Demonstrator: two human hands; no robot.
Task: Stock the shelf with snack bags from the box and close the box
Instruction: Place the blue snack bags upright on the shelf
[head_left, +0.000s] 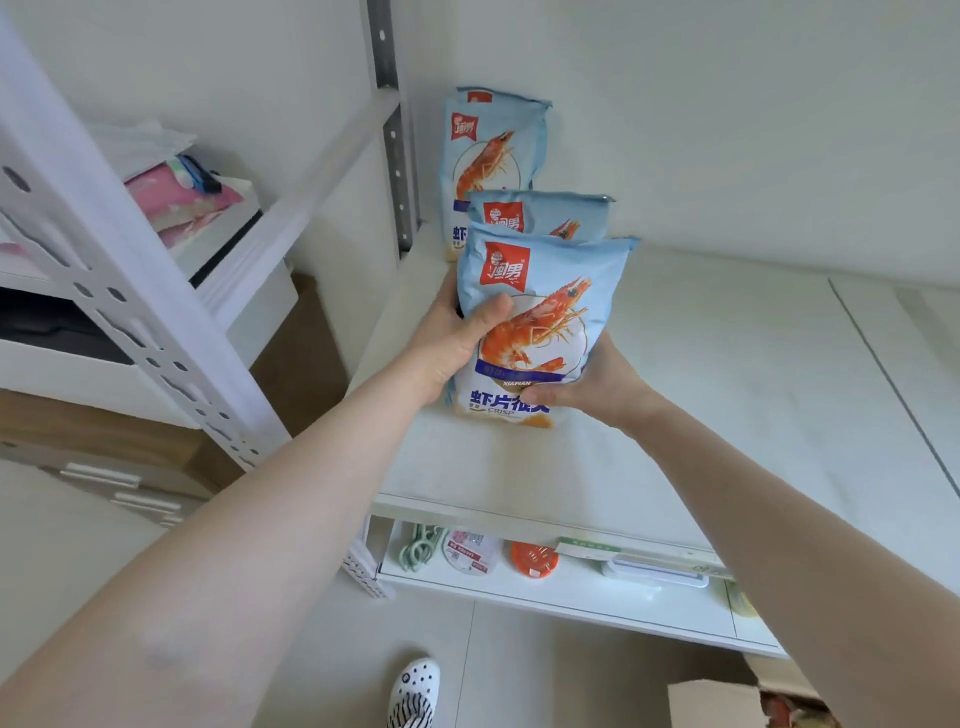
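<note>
the front snack bag (540, 317) hides most of the second bag (540, 213) behind it, and the lower half of the rear bag (493, 150). the fingers of the left hand (457, 338) wrap out of sight behind the front bag. the cardboard box (727, 704) is cut off by the bottom edge. labels on the small items on the lower shelf (571, 592) are too small to read.
</note>
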